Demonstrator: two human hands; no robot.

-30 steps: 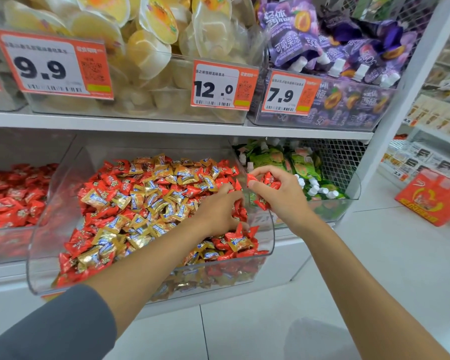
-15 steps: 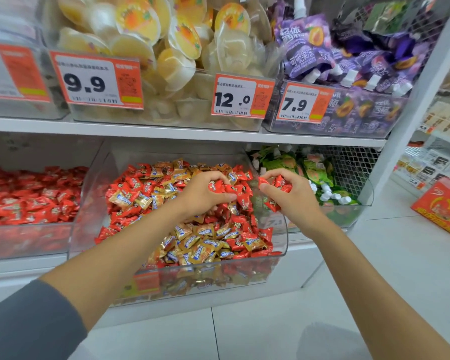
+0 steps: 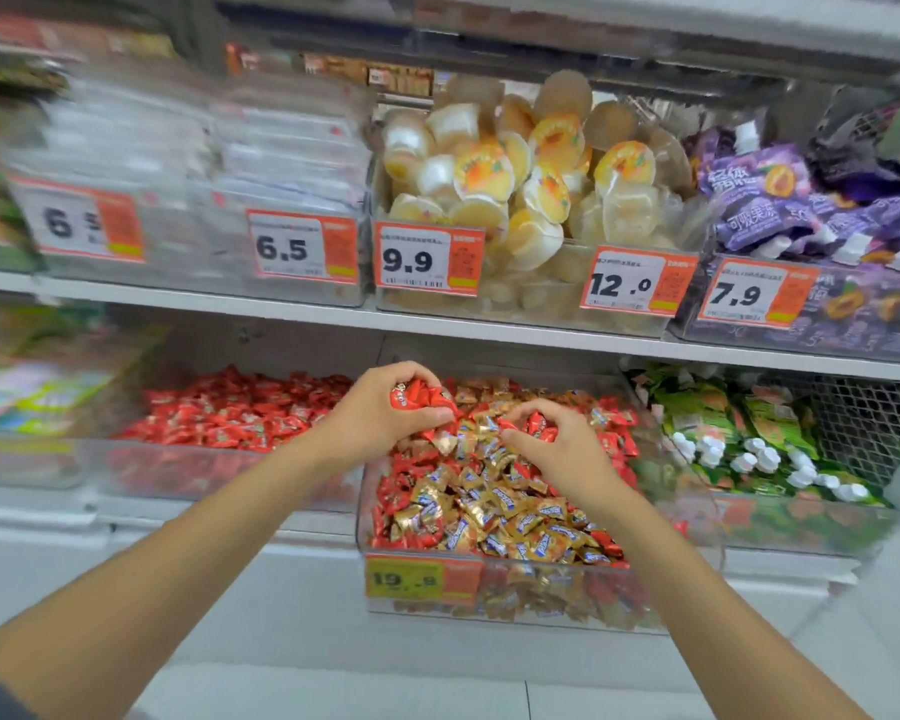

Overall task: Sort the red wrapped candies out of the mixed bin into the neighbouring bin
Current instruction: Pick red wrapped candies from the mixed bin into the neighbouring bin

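A clear mixed bin (image 3: 520, 600) on the lower shelf holds red and gold wrapped candies (image 3: 494, 506). My left hand (image 3: 380, 413) grips a bunch of red wrapped candies (image 3: 418, 394) above the bin's far left corner. My right hand (image 3: 562, 449) is curled over the pile and holds red candies (image 3: 539, 426) in its fingers. The neighbouring bin (image 3: 219, 465) to the left holds only red candies (image 3: 230, 407).
A bin of green pouches (image 3: 749, 439) stands to the right. The upper shelf (image 3: 281, 311) carries jelly cups (image 3: 515, 184), purple pouches (image 3: 780, 200) and price tags. A price tag reading 19.8 (image 3: 422, 579) is on the mixed bin's front. White floor lies below.
The view has swung left, showing more of the red-candy bin. My left hand has lifted with a bunch of red candies toward the left edge of the mixed bin.
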